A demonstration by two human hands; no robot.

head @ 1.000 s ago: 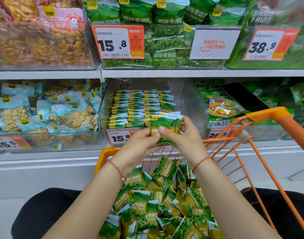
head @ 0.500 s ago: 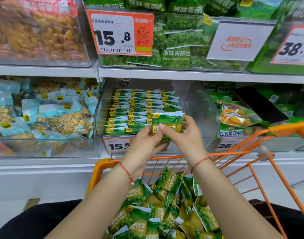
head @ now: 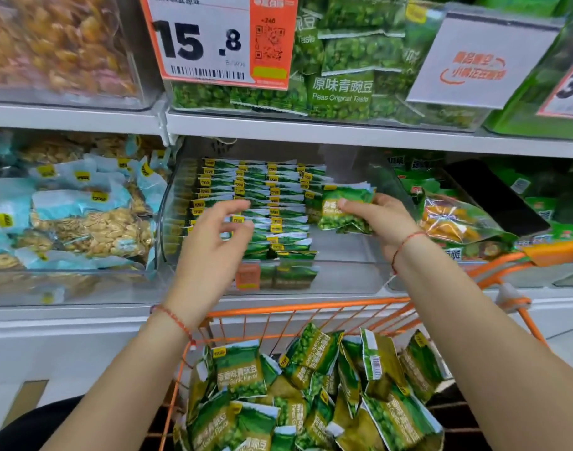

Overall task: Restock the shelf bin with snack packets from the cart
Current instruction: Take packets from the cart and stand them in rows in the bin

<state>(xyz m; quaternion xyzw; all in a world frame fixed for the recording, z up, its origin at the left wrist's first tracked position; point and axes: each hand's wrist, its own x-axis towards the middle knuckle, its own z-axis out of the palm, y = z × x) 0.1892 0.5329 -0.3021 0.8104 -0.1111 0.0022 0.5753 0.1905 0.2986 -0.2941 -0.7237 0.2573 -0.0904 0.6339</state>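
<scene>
My right hand (head: 381,222) grips a small stack of green pea snack packets (head: 342,208) and holds it over the right side of the clear shelf bin (head: 347,276). Rows of matching packets (head: 256,206) stand in the left and middle of that bin. My left hand (head: 213,245) hovers in front of those rows with loosely curled fingers and holds nothing. Below, the orange cart (head: 311,309) carries a loose pile of the same green packets (head: 304,395).
A bin of blue-topped nut packets (head: 73,216) sits to the left, a bin of mixed green and orange bags (head: 457,219) to the right. The shelf above (head: 311,131) holds larger pea bags and a 15.8 price tag (head: 220,40). The cart's handle (head: 558,252) juts in at right.
My left hand let go of the stack and moved left in front of the rows. My right hand carried the packets up and right into the bin. The view moved closer to the shelf.
</scene>
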